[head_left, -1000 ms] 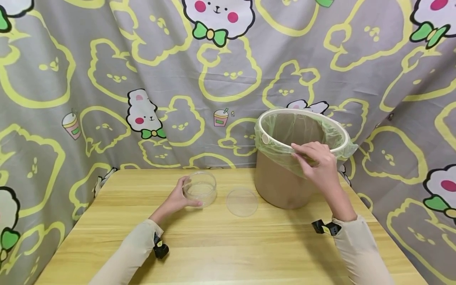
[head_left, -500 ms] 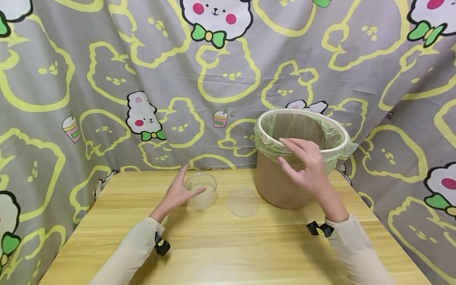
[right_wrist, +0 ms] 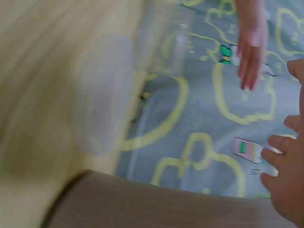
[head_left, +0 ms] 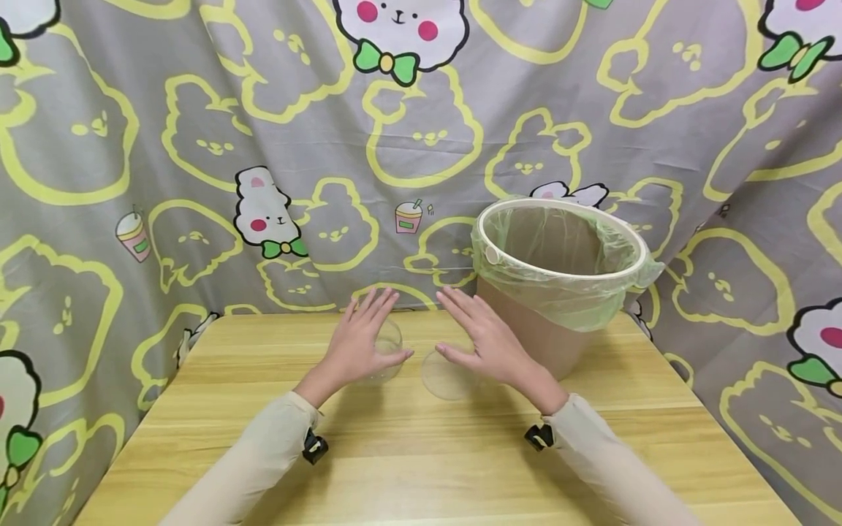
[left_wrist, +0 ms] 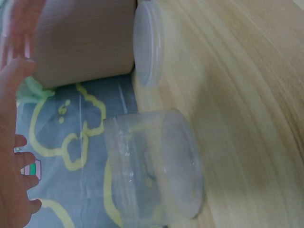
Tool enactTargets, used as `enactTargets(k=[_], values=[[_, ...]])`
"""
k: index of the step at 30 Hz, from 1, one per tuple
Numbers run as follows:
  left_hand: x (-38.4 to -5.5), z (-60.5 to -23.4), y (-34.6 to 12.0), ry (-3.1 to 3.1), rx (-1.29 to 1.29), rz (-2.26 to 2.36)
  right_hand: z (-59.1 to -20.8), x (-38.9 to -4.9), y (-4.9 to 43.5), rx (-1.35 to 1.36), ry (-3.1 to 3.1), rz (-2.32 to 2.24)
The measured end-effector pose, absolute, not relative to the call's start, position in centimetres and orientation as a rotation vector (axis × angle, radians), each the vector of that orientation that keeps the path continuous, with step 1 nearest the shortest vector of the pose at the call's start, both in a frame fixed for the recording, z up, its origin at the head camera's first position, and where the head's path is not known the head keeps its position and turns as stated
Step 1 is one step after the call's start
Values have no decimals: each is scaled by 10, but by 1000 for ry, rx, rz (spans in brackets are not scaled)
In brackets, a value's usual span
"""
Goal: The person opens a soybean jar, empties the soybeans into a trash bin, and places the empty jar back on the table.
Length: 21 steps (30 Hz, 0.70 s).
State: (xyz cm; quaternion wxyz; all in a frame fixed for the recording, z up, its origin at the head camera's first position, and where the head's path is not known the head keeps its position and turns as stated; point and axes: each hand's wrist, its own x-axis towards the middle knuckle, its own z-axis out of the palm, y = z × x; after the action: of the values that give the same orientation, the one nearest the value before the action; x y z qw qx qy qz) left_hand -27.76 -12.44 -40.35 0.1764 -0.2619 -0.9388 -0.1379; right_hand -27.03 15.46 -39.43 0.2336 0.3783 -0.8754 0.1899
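Observation:
My left hand point(head_left: 355, 343) hovers over the table with its fingers stretched out, partly covering a clear, round plastic jar point(head_left: 392, 343) in the head view. The left wrist view shows the jar point(left_wrist: 152, 171) standing uncovered, apart from the fingers. To its right a clear round lid point(head_left: 447, 381) lies flat on the tabletop. My right hand point(head_left: 490, 340) is held up above the lid, fingers extended and holding nothing. Both palms face each other with a gap between them. In the right wrist view the lid point(right_wrist: 104, 95) looks blurred.
A brown trash bin point(head_left: 572, 352) with a white rim ring point(head_left: 559, 270) and a green bag liner point(head_left: 585, 303) stands at the back right, close to my right hand. A patterned grey curtain point(head_left: 316, 139) hangs behind the wooden table point(head_left: 421, 467).
My left hand has let go of the jar and lifted off it. My right hand has left the bin's rim and moved left, over the lid. Jar, lid and bin stay in place.

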Motion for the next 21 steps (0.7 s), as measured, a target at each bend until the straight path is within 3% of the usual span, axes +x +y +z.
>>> enactTargets(k=[9, 21], values=[[-277, -420, -121, -2738, -808, -283, -422, -278, 146, 943, -2743, 501], [-279, -430, -124, -2784, -809, -267, -428, -281, 145, 929, -2835, 465]])
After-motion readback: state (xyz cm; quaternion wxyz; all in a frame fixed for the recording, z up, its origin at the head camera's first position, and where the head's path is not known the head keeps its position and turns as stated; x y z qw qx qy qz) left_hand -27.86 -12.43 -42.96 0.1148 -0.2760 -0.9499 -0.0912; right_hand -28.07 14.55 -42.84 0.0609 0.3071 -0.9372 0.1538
